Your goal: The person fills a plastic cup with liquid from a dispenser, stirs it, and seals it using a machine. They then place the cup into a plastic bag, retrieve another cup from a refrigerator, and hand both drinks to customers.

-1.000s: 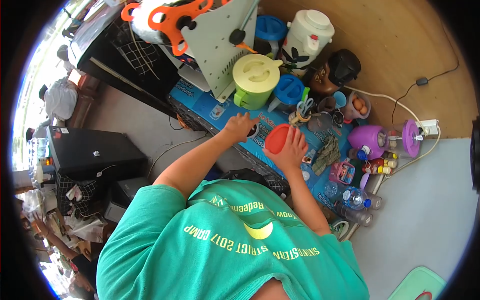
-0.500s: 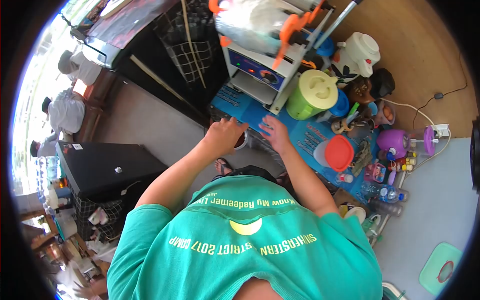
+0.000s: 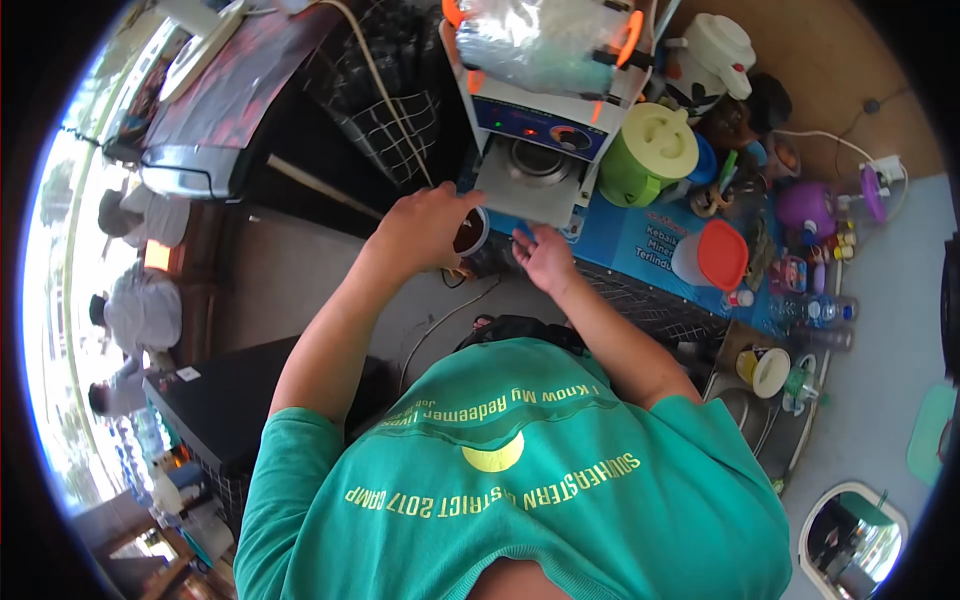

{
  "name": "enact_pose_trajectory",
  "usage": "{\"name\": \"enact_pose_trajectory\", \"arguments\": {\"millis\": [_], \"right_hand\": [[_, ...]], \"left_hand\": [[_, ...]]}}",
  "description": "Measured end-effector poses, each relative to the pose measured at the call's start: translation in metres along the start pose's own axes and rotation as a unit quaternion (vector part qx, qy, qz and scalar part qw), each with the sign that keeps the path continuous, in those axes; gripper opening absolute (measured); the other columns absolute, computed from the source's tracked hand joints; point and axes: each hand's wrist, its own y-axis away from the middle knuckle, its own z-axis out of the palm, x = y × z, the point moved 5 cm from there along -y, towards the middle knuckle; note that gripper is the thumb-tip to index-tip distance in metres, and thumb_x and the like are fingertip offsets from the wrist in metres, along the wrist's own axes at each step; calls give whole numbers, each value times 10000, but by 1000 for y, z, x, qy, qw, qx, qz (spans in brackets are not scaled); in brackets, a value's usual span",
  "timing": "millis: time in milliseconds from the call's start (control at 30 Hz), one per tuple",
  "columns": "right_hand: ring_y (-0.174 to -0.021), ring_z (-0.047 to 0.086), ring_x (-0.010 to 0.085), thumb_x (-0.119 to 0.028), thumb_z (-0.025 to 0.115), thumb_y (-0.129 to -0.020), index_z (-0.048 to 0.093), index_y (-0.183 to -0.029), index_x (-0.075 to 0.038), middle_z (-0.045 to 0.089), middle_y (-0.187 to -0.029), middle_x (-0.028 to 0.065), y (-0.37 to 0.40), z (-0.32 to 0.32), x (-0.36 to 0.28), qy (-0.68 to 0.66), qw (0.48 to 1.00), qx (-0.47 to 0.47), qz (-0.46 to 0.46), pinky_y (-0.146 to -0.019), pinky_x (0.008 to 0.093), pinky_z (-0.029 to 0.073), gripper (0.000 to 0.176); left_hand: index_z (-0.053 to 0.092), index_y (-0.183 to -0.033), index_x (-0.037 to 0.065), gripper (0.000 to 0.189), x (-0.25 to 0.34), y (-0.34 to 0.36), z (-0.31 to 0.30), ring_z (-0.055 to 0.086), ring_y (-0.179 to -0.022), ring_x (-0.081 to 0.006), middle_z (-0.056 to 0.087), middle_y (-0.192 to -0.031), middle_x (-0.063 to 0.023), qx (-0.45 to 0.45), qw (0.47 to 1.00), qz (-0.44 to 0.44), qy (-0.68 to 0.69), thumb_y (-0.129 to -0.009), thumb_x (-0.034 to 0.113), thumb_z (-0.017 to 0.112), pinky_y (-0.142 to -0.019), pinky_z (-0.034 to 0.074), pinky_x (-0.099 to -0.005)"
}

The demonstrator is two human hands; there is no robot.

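A cup of dark drink (image 3: 470,232) is in my left hand (image 3: 425,225), whose fingers wrap over its rim. Just right of it, my right hand (image 3: 545,258) is half curled with its fingers apart, and I see no object held in it. Both hands are in front of a cup sealing machine (image 3: 535,125) with a roll of clear film (image 3: 540,35) on top. Its metal tray (image 3: 525,195) sticks out and has a round opening. A small dark blue spot by my right fingertips is too small to make out.
Right of the machine, a green pitcher (image 3: 648,155), a white flask (image 3: 712,60) and a red-lidded container (image 3: 712,255) stand on the blue-covered table (image 3: 625,235). Bottles (image 3: 820,312) lie farther right. A black cabinet (image 3: 235,400) is at lower left. Several people sit at far left.
The view has shifted, and the machine's tray now shows farther out with its round opening. My left hand has moved up and left with the cup. The fingers of my right hand are more curled.
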Motion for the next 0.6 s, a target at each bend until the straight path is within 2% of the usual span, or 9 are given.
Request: {"name": "enact_pose_trajectory", "arguments": {"millis": [67,267,300,367,433,467,533,567,600], "right_hand": [[-1098,625,233,-164,630,-940,581,-1148,-174,578,-1224,-17,19,-7,19,14,1000,2,27,-913,431,468,214],[-1077,626,197,-139,617,-930,568,-1169,-148,558,-1327,-12,58,-12,38,26,996,16,89,-915,424,477,244],[-1088,622,181,-115,603,-926,565,-1208,-143,533,-1424,-14,63,-13,39,40,993,20,107,-919,413,476,287],[-1095,619,184,-77,581,-915,565,-1239,-143,507,-1470,-13,67,-14,37,52,989,7,135,-922,406,476,331],[-1118,612,191,32,514,-869,570,-1304,-144,491,-1534,-9,68,-15,33,85,981,-42,170,-934,393,476,473],[-1118,612,191,32,514,-869,570,-1304,-144,491,-1534,-9,62,-22,27,85,981,-44,171,-934,393,476,473],[-1150,607,199,79,481,-830,581,-1306,-146,564,-1462,22,47,-45,20,198,955,-118,186,-934,395,485,536],[-1156,613,207,27,494,-889,596,-1278,-125,612,-1400,65,29,-66,20,241,945,-121,183,-931,396,495,430],[-1156,613,207,27,494,-889,596,-1278,-125,612,-1400,65,20,-66,7,242,944,-124,185,-931,396,495,430]], "left_hand": [[559,-1358,181,781,2,-11,-5,644,-1089,-346,606,-1117,-131,7,1000,20,18,-625,89,810,-903,544,-450],[563,-1360,167,780,25,-52,-21,641,-1076,-365,613,-1122,-146,44,995,81,25,-621,74,794,-898,542,-458],[563,-1360,167,780,30,-59,-22,641,-1076,-365,613,-1122,-146,43,995,83,25,-621,74,794,-898,542,-458],[563,-1361,158,780,39,-72,-25,636,-1102,-371,617,-1180,-157,33,997,67,15,-621,71,794,-919,543,-461],[563,-1358,152,775,47,-83,-25,629,-1133,-373,614,-1220,-165,37,997,59,17,-622,71,794,-940,541,-459],[563,-1355,146,771,50,-88,-24,622,-1164,-374,611,-1259,-174,41,998,53,18,-624,72,794,-962,539,-458],[562,-1360,146,775,50,-99,-16,613,-1191,-372,601,-1293,-177,48,998,43,17,-624,73,795,-980,535,-455],[560,-1364,146,779,49,-105,-11,604,-1218,-370,592,-1328,-181,54,998,34,17,-625,74,797,-997,532,-453],[560,-1364,146,779,49,-108,-8,604,-1218,-370,592,-1328,-181,55,998,30,18,-625,74,797,-997,532,-453]]}}
